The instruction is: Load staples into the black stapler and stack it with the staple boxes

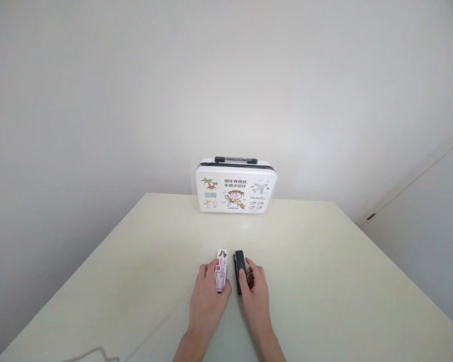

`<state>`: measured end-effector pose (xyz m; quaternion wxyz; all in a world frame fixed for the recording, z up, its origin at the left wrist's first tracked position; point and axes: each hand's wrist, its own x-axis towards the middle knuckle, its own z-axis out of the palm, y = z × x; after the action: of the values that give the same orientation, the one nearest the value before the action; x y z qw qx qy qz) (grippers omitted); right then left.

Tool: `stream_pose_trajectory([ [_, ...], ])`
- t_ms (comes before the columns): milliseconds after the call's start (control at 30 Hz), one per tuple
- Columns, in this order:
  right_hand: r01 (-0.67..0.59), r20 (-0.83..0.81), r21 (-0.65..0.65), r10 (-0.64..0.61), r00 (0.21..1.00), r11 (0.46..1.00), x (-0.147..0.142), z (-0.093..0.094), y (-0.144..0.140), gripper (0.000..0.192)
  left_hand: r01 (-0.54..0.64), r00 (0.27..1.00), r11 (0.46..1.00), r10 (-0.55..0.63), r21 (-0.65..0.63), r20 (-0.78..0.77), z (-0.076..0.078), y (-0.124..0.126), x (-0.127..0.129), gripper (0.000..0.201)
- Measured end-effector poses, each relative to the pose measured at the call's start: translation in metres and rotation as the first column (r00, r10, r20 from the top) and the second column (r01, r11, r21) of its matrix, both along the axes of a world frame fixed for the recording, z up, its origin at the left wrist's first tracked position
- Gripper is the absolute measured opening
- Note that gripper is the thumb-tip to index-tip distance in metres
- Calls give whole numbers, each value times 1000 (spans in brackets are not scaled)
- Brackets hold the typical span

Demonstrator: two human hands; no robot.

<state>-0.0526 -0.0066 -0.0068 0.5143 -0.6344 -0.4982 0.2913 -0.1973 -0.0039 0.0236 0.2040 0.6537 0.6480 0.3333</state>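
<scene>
My left hand [208, 296] is curled around a small white-and-pink box [220, 279], with the thumb on its right side and the fingers on its left. Just beyond that box, and touching or nearly touching it, lies a small white box with a dark picture and red print [222, 255]. To the right, my right hand [257, 291] grips a black stapler [240, 266], thumb on its near part and fingers along its right side. The stapler lies lengthwise, pointing away from me, a short gap from the boxes.
A white case with cartoon prints [236, 193] and a black handle stands upright at the table's back, near the wall [226, 80]. A thin pale cable [94, 352] lies at the front left of the pale table [305, 281].
</scene>
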Motion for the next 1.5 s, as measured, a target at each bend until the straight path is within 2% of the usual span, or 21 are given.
stream_pose_trajectory([
  [100, -1, 20, 23, 0, 1000, 1000, -1, 2, -2, 48, 39, 998, 999, -39, 1, -39, 4, 1, -12, 53],
  [200, -3, 20, 27, 3, 1000, 1000, -1, 3, -2, 48, 13, 997, 1000, -12, 16, -74, 4, 11, -29, 44],
  [333, -4, 31, 23, 4, 1000, 1000, -1, 5, -2, 46, -81, 991, 996, 84, 39, -108, -4, 36, -54, 40],
  [433, -5, 44, 26, 4, 999, 1000, -1, 6, -3, 45, -95, 986, 993, 103, 67, -130, -12, 51, -67, 37],
  [533, -3, 56, 23, 2, 998, 1000, -1, 6, -3, 45, -67, 985, 992, 83, 107, -153, -17, 47, -77, 31],
  [633, -2, 65, 24, 0, 998, 1000, -2, 5, -3, 48, -17, 981, 992, 40, 126, -188, -19, 26, -81, 24],
  [800, -17, 106, 12, 15, 994, 1000, -3, 3, -3, 48, 39, 967, 989, -2, 140, -254, -23, 0, -79, 25],
  [1033, -34, 95, -9, 35, 995, 999, -2, 4, -4, 48, -28, 950, 979, 89, 200, -299, -15, 5, -72, 35],
  [1100, -38, 88, -7, 39, 995, 999, -1, 3, -5, 48, 25, 951, 980, 38, 198, -306, -10, 2, -62, 30],
  [1167, -36, 87, 4, 36, 996, 999, -1, 2, -5, 48, 125, 946, 978, -67, 168, -316, -7, -2, -49, 26],
  [1233, -37, 92, 14, 35, 995, 999, -1, 1, -6, 49, 185, 935, 973, -130, 141, -330, -9, -3, -34, 32],
  [1300, -33, 97, 18, 31, 995, 999, 1, 1, -6, 50, 160, 933, 975, -100, 151, -346, -13, -3, -23, 43],
  [1367, -26, 104, 22, 23, 994, 999, 7, 2, -7, 49, 86, 939, 981, -21, 175, -343, -19, -4, -17, 48],
  [1433, -35, 127, 31, 30, 991, 999, 15, 4, -6, 42, 36, 946, 986, 19, 163, -324, -22, -7, -17, 42],
  [1500, -76, 162, 45, 67, 984, 996, 24, 7, -5, 35, 75, 950, 991, -37, 113, -310, -22, -14, -21, 31],
])
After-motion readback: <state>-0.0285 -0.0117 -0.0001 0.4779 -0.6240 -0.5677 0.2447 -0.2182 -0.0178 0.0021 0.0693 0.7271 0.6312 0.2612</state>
